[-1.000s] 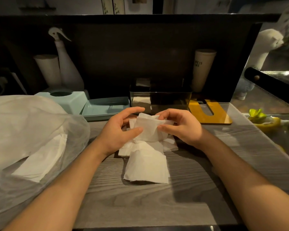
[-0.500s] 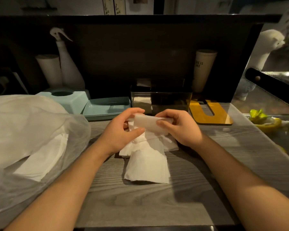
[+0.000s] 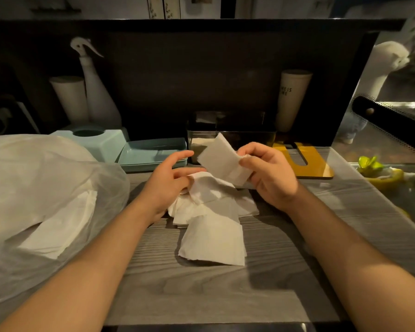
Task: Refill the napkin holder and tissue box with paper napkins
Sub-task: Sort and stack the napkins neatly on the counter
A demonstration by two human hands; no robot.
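Napkin (image 3: 219, 159) pinched in right hand (image 3: 271, 174).

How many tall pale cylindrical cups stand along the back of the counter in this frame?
2. One cup stands at the back left, beside the spray bottle; a lettered cup stands at the back right, behind the dark napkin holder. Dark corners may hide more.

There is one camera, worn on the person's head. It looks forward and down at a gray table (image 3: 201, 295), very near. Both forearms reach in from the bottom edge. A dark wall panel (image 3: 213, 75) fills the top. No second view.
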